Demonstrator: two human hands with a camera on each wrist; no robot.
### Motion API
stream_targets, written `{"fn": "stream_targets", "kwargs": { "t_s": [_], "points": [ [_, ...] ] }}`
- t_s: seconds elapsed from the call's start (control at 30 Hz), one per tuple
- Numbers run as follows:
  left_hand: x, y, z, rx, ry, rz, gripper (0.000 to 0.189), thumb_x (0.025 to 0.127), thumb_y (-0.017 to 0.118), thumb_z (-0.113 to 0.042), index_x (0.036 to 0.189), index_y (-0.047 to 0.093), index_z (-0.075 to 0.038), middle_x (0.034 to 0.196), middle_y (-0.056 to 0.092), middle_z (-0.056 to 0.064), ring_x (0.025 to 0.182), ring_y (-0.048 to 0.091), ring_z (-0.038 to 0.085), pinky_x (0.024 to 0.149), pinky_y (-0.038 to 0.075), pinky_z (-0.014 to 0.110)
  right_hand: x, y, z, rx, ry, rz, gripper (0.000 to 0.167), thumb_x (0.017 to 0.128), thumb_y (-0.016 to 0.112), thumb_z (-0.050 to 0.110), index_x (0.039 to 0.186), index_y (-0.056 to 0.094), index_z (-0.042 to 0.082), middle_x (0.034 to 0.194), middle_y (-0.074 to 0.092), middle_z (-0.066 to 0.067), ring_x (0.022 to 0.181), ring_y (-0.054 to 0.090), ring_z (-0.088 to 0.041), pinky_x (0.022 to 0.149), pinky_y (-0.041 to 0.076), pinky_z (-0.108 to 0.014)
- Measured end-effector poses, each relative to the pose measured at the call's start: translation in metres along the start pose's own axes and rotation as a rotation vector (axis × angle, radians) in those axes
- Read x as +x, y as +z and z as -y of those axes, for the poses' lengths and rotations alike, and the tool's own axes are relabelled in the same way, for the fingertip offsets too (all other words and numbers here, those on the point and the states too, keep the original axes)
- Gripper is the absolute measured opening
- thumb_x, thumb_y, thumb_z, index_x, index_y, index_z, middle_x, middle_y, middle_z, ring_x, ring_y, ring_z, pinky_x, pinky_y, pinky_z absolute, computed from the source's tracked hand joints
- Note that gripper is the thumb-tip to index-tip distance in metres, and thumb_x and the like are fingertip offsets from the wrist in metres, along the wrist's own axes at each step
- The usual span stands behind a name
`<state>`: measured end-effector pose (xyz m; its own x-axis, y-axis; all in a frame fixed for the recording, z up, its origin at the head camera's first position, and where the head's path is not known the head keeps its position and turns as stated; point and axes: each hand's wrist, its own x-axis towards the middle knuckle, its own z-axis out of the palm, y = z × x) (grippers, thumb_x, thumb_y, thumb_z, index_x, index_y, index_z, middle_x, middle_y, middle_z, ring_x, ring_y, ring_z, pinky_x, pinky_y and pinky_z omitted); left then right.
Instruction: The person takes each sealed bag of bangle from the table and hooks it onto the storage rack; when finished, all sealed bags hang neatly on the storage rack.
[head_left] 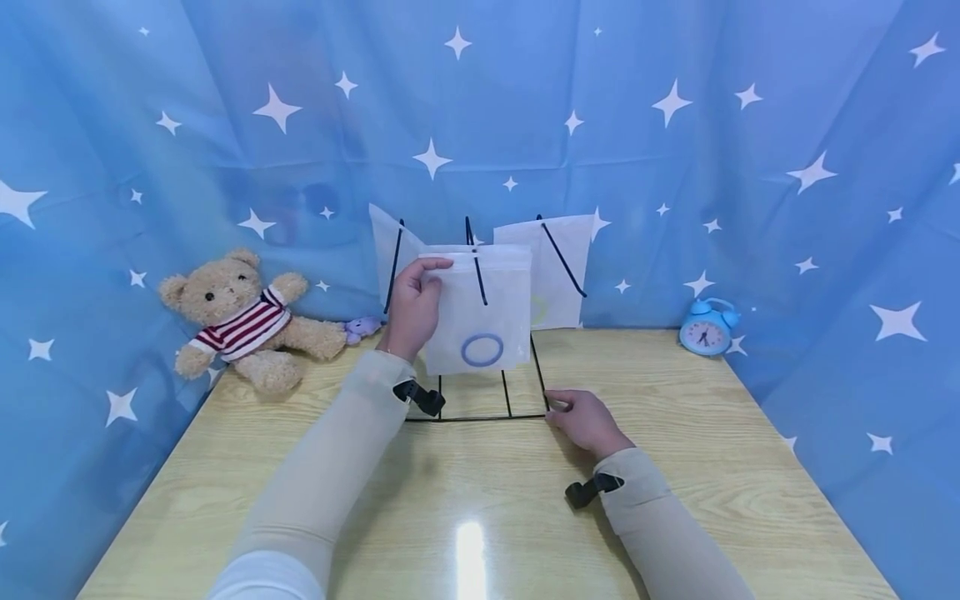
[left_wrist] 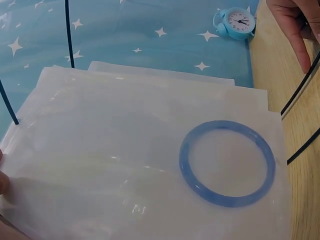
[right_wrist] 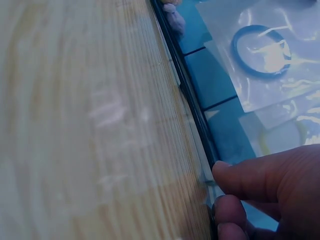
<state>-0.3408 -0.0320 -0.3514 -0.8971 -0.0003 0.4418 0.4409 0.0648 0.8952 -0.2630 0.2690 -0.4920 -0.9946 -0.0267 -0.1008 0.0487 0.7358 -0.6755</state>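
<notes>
My left hand [head_left: 414,307] pinches the upper left edge of a clear plastic zip bag [head_left: 453,312] between thumb and fingers. Inside that bag lies a blue bangle [left_wrist: 184,160], low down. The middle prong of a black wire display rack [head_left: 472,418] passes through the bag near its top and shows in front of it. At the rack's front right corner, my right hand [head_left: 588,422] grips the wire between thumb and fingers. Another bag [head_left: 566,254] hangs on the right prong, with a yellow-green ring partly hidden. A third bag [head_left: 385,250] hangs on the left prong.
The rack stands on a wooden table [head_left: 675,467]. A teddy bear [head_left: 240,329] in a striped shirt sits at the back left, with a small purple toy [head_left: 362,328] beside its foot. A blue alarm clock [head_left: 706,328] stands at the back right before a starry curtain [head_left: 510,100].
</notes>
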Motion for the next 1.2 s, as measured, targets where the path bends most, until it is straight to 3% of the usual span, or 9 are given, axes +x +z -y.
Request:
{"fn": "stream_targets", "kwargs": {
  "t_s": [0.23,0.5,0.93,1.2],
  "points": [
    [0.007,0.002,0.002,-0.019,0.003,-0.017,0.032,0.107,0.047,-0.007,0.125,0.072,-0.014,0.135,0.066,0.004,0.113,0.067,0.025,0.094,0.057,0.05,-0.001,0.0,0.002,-0.008,-0.003,-0.007,0.047,0.1,0.071,0.02,0.146,0.065,0.013,0.142,0.066,-0.02,0.109,0.068,-0.027,0.077,0.052,-0.035],
    [0.015,0.003,0.006,-0.019,-0.018,-0.016,0.03,0.108,0.047,-0.009,0.124,0.072,-0.017,0.137,0.065,0.001,0.117,0.069,0.026,0.095,0.06,0.053,0.0,0.0,0.001,-0.008,-0.001,-0.01,0.048,0.099,0.072,0.02,0.146,0.065,0.012,0.14,0.067,-0.02,0.108,0.067,-0.026,0.076,0.051,-0.034],
    [0.029,0.008,0.007,0.041,-0.038,-0.057,0.032,0.108,0.045,-0.011,0.124,0.071,-0.021,0.138,0.064,0.001,0.116,0.07,0.027,0.094,0.061,0.053,-0.003,0.0,0.001,0.001,0.005,-0.012,0.047,0.1,0.071,0.02,0.146,0.065,0.013,0.143,0.065,-0.019,0.114,0.067,-0.029,0.076,0.052,-0.035],
    [0.041,0.008,0.009,0.062,-0.043,-0.087,0.033,0.107,0.044,-0.009,0.124,0.071,-0.018,0.139,0.064,0.003,0.119,0.068,0.026,0.099,0.058,0.047,-0.002,0.001,0.001,0.018,0.018,-0.006,0.048,0.099,0.072,0.02,0.146,0.065,0.014,0.14,0.067,-0.019,0.104,0.066,-0.024,0.072,0.05,-0.033]
  ]
}}
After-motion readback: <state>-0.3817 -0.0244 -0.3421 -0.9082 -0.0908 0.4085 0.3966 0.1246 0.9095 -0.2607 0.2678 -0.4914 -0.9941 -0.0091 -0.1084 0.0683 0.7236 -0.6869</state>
